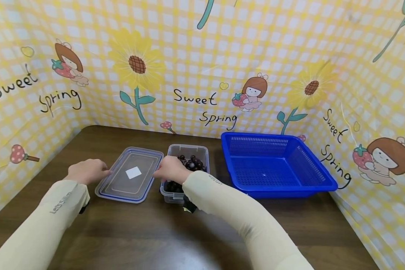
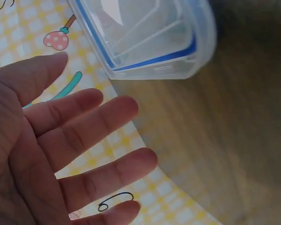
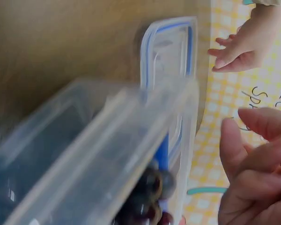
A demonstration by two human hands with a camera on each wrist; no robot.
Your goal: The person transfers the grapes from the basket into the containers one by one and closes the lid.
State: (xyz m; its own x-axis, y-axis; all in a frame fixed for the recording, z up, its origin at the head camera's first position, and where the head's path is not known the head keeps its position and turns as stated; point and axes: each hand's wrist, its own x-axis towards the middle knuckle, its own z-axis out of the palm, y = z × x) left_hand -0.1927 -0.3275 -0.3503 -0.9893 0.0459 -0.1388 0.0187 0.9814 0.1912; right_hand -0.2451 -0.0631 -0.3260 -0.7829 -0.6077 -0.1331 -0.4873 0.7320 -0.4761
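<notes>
A clear lid (image 1: 121, 183) with a blue seal and a white diamond-shaped label lies flat on the table. Beside its left edge is my left hand (image 1: 87, 170); the left wrist view shows the fingers (image 2: 107, 178) spread and nearly straight, with nothing in them. To the lid's right stands a clear plastic container (image 1: 189, 147) holding dark grapes (image 1: 194, 164). My right hand (image 1: 172, 169) hovers over the container's left side, close to the lid's right edge. In the right wrist view its fingers (image 3: 260, 183) are loosely bent and empty, thumb and forefinger apart. That hand hides some grapes.
A blue plastic basket (image 1: 263, 168) with slotted sides stands to the right of the container. All of this is on a dark wooden table (image 1: 138, 232). Yellow checked cloth (image 1: 189, 56) with printed flowers and figures walls the back and both sides.
</notes>
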